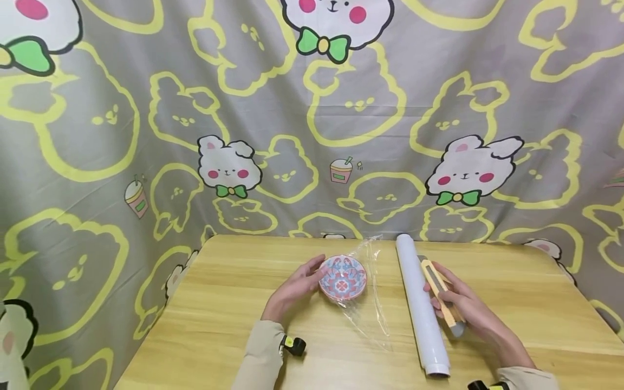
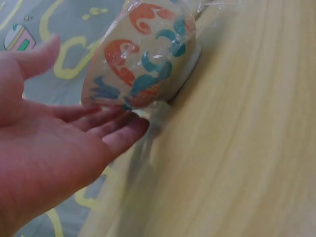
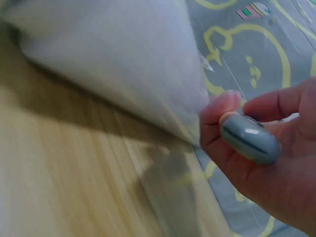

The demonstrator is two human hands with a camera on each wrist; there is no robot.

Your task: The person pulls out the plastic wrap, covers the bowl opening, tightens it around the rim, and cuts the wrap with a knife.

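A patterned bowl [image 1: 343, 277] in red and blue stands on the table with clear plastic wrap [image 1: 374, 303] over it, spreading loosely to its right. At the bowl's left side is my left hand [image 1: 303, 279]; its fingers extend along the bowl's outer wall in the left wrist view, the thumb held apart. My right hand [image 1: 460, 300] holds a yellow utility knife [image 1: 437, 287] with a grey end, just right of the white roll of plastic wrap [image 1: 423, 306]. The knife's rounded grey end [image 3: 251, 139] faces the right wrist camera.
The wooden table [image 1: 209, 325] reaches back to a grey curtain [image 1: 273, 119] printed with rabbits, which also hangs along the left side. The long roll lies front to back between the bowl and my right hand.
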